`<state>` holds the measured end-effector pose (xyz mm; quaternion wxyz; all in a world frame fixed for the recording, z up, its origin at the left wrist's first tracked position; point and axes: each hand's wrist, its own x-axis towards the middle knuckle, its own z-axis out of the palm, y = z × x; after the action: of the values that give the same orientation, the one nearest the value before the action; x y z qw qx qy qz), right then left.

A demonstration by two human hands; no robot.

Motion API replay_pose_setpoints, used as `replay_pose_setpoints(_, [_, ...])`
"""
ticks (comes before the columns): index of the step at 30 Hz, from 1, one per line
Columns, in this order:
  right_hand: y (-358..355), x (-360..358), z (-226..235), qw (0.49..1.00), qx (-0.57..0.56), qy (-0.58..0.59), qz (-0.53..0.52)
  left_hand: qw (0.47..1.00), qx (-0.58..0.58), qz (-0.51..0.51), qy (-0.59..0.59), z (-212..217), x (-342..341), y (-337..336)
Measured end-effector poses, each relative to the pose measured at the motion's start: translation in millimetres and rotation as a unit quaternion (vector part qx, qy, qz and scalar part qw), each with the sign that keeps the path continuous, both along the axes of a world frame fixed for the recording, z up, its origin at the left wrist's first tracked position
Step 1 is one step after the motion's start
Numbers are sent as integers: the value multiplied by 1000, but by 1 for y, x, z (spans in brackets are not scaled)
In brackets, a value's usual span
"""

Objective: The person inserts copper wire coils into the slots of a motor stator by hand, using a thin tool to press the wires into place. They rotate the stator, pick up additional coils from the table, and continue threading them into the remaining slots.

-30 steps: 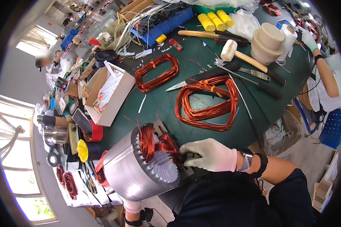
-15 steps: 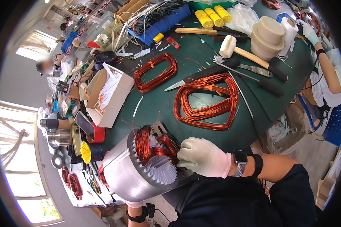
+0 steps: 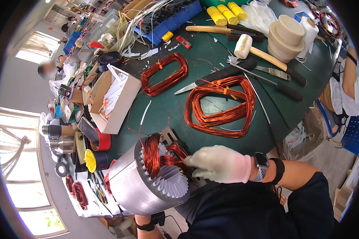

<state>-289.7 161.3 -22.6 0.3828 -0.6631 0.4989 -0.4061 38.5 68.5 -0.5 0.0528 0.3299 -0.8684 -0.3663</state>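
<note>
Slid leftward, right hand [image 3: 221, 164] (gloved) — fingers curled, pressing stator [image 3: 147, 179] windings [image 3: 159, 153] beside it.

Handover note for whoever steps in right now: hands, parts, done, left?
Right hand, gloved, rests fingertips on the copper windings at the open end of the metal stator; grip not clear.
Left hand: only a strapped wrist shows under the stator, hand itself hidden.
Stator lies on its side at the near edge of the green table.
Done: some coils seated in the slots, white slot liners in place.
Left, probably: large loose coil and small loose coil lie unfitted on the table.
</note>
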Motion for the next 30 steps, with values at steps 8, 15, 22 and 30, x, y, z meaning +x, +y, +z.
replay_pose_setpoints(8, [-10,3,-22,991,-131,42,0,1000,-20,-8,-7,-6,15,13])
replay_pose_setpoints(15, [-17,-8,-2,999,17,-27,-37,999,-39,-6,-14,-13,-9,6])
replay_pose_setpoints(22, [-18,0,0,994,96,52,12,998,-62,-14,-3,-21,-35,6])
replay_pose_setpoints(30, [10,3,55,936,-183,266,-137,990,-120,54,54,-25,-11,-14])
